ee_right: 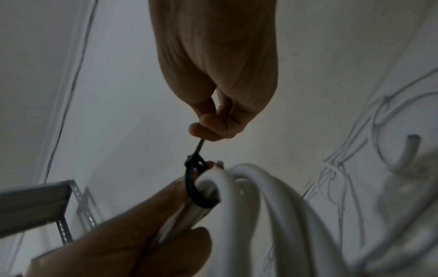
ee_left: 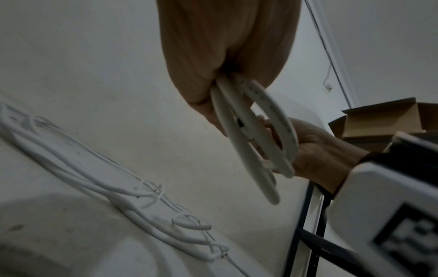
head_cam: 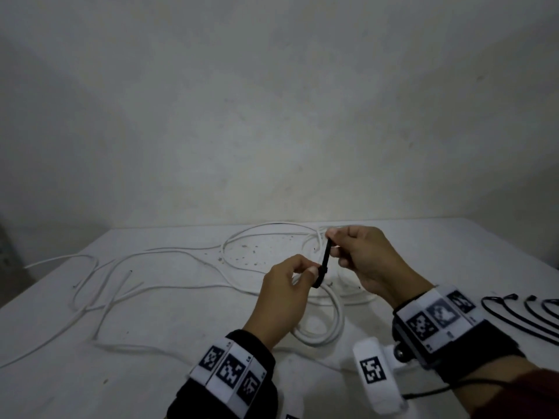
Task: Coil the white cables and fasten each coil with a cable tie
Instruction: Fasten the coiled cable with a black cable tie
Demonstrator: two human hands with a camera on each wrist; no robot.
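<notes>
A small coil of white cable (head_cam: 331,325) hangs from my left hand (head_cam: 308,272), which grips its top strands above the white table (head_cam: 453,252). A black cable tie (head_cam: 324,263) is looped round those strands, and its tail stands up through the head. My right hand (head_cam: 332,243) pinches that tail between thumb and fingers. In the right wrist view the tie's loop (ee_right: 191,187) sits loosely round the coil (ee_right: 260,196), below the right fingertips (ee_right: 206,131). The left wrist view shows the coil (ee_left: 239,150) hanging from the left hand (ee_left: 213,97).
Several loose white cables (head_cam: 136,267) sprawl over the table's left and back. Spare black cable ties (head_cam: 514,313) lie at the right edge. A cardboard box (ee_left: 379,120) and a metal frame (ee_right: 59,206) stand beside the table.
</notes>
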